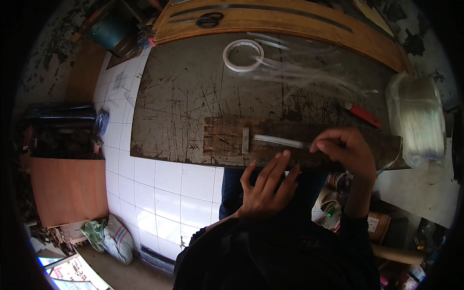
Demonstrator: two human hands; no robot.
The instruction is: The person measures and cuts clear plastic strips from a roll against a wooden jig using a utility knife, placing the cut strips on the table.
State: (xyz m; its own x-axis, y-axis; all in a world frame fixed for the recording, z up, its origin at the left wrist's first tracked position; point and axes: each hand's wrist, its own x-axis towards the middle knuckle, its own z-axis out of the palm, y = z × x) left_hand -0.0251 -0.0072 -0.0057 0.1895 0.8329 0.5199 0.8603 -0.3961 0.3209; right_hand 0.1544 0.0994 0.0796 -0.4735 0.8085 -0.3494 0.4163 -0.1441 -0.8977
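A dark wooden board (222,136) lies along the near edge of the worn table, with a small pale upright bar (245,140) fixed across it. Just right of that bar, a short bundle of thin whitish strips (278,140) rests lengthwise over the board. My right hand (345,149) pinches the bundle's right end between thumb and fingers; that end is blurred. My left hand (269,186) is spread with nothing in it, its fingertips at the board's near edge, below the strips.
A white tape roll (243,55) and loose clear strips (309,72) lie farther back. A red cutter (362,115) sits at the right, near a plastic-wrapped coil of clear strip (419,118). Black-handled scissors (210,20) and a metal ruler (261,8) occupy the far wooden plank (285,24).
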